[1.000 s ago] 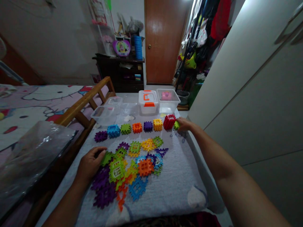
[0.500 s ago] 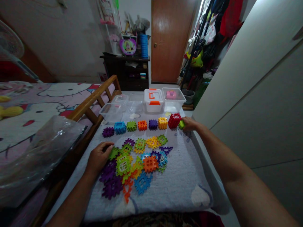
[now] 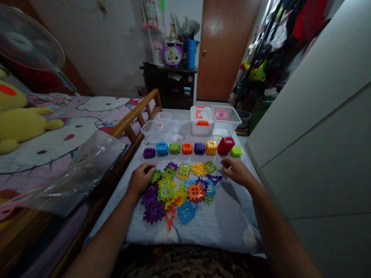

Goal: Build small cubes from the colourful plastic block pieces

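My left hand [image 3: 141,178] rests at the left edge of a loose pile of plastic building pieces, its fingertips beside a green piece [image 3: 155,176]. Its thumb and fingers are slightly apart, with nothing visibly held. My right hand [image 3: 236,170] hovers over the cloth right of the pile, fingers parted around nothing. The pile has a lime window piece [image 3: 165,190], an orange square [image 3: 196,192], a blue piece [image 3: 187,211], a purple piece [image 3: 154,212] and a purple triangle [image 3: 214,178]. Behind it runs a row of colour-sorted stacks, ending with a tall red stack [image 3: 226,146] and lime pieces [image 3: 236,151].
Clear plastic boxes stand at the table's far end, one with a white lid and orange clips [image 3: 202,120], another [image 3: 228,122] holding something pink. A wooden bed rail [image 3: 136,116] and a clear plastic bag [image 3: 84,170] border the left; a white cabinet [image 3: 313,127] borders the right.
My right hand has let go of the lime pieces beside the red stack and drawn back toward the pile. My left hand stays by the green piece. The view has shifted left.
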`<state>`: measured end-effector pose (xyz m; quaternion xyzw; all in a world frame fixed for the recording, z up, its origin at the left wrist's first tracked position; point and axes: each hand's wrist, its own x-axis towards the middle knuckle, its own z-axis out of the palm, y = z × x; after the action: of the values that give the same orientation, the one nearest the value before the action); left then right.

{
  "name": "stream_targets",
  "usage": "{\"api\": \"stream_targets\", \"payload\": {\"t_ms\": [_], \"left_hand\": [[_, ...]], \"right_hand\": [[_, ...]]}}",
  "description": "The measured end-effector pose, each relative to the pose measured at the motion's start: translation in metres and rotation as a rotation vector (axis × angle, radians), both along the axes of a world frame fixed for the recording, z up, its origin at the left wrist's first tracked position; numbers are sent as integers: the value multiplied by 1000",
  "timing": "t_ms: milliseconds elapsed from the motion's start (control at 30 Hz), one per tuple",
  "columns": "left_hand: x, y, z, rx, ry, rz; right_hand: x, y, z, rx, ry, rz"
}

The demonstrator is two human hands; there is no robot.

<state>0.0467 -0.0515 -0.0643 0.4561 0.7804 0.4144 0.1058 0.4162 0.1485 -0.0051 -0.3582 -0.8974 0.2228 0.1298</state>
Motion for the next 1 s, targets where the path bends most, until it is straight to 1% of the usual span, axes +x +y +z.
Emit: {"api": "stream_targets", "payload": {"t_ms": [67,167,300,400,500,567,667,733,833,900,1000], "left_hand": [[1,0,0,11,-11,-4],[2,-1,1,17,-31,-1],[3,-1,3,16,-57,-7],[3,-1,4,16,-58,-17],[2,-1,3,20,-54,-17],[1,-1,1,23,-51,-18],[1,-1,1,24,-61,-21],[1,-1,2,27,-70,-19],[2,-1,3,31,-68,-20],[2,0,3,32,-67,-17],[1,0,2,29,-68,-15]], "right_hand": [[-32,-25,-1,11,-5,79],[-79,-47,-2,70,-39,149],[-124,-59,-9,211,-154,94],[-140,-62,-18,242,-203,59],[-143,-63,-25,233,-148,40],[-141,-61,-26,184,-63,42],[-132,-56,-24,96,73,32],[-126,-54,-21,95,120,-23],[-117,-52,-20,149,103,-72],[-111,-53,-22,166,47,-44],[-102,-53,-25,142,-43,45]]}}
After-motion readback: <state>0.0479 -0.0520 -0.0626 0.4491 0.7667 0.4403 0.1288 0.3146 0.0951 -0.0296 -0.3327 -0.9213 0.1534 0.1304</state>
